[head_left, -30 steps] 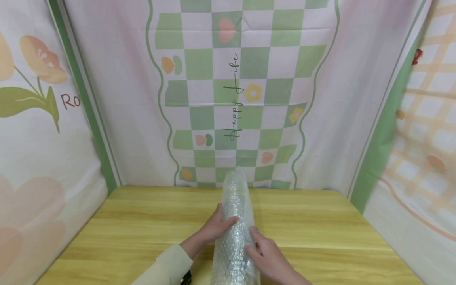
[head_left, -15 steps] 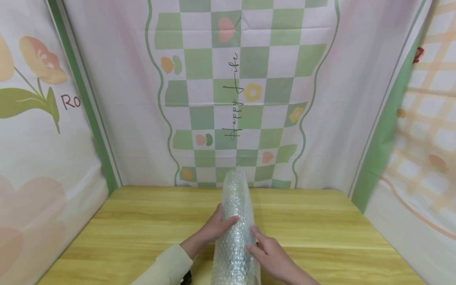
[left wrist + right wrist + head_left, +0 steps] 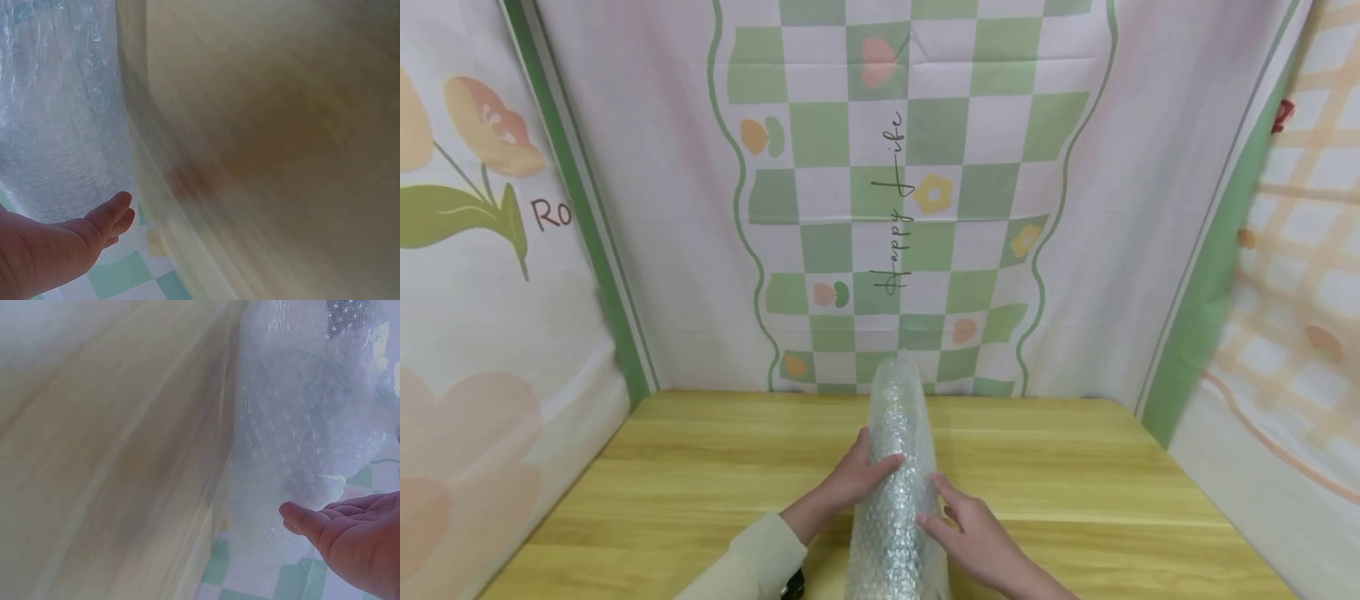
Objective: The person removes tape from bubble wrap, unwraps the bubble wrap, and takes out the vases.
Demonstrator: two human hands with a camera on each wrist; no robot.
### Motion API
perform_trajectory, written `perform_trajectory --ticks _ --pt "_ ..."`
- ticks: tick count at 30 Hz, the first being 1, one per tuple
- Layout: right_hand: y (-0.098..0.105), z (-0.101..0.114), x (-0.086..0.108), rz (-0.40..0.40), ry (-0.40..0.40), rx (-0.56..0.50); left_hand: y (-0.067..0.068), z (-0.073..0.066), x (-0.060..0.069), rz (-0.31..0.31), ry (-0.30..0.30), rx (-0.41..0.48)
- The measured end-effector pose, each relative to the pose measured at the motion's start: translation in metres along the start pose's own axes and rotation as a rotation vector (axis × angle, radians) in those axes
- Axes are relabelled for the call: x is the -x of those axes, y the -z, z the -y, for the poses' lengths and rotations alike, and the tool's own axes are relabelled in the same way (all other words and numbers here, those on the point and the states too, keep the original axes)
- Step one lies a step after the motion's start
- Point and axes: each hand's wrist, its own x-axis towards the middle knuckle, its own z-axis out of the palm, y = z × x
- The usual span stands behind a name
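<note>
A long roll of bubble wrap (image 3: 897, 500) stretches from the near edge of the head view towards the back wall. My left hand (image 3: 853, 477) holds its left side, thumb laid over the top. On the right side, my right hand (image 3: 977, 533) touches the roll with its thumb and index finger, a gap between the two. In the left wrist view, the left hand (image 3: 56, 250) lies against the wrap (image 3: 62, 125). In the right wrist view, the right hand (image 3: 356, 537) has its fingers extended beside the wrap (image 3: 294, 425). The undersides of both hands' grip are partly hidden.
The roll lies on a wood-grain table (image 3: 700, 467). Behind it hangs a cloth with green and white checks (image 3: 925, 192). Printed cloths (image 3: 467, 317) also line both sides. A small black object (image 3: 793, 585) shows under the left sleeve (image 3: 756, 554).
My right hand has shifted very slightly to the right along the roll's side. The left hand and the bubble wrap stay where they were.
</note>
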Motion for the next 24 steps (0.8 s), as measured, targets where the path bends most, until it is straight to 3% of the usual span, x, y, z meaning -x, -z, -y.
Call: perform_trajectory --ticks 24 --pt "0.008 0.0 -0.029 -0.107 -0.104 0.027 0.0 -0.002 0.002 -0.014 0.039 -0.041"
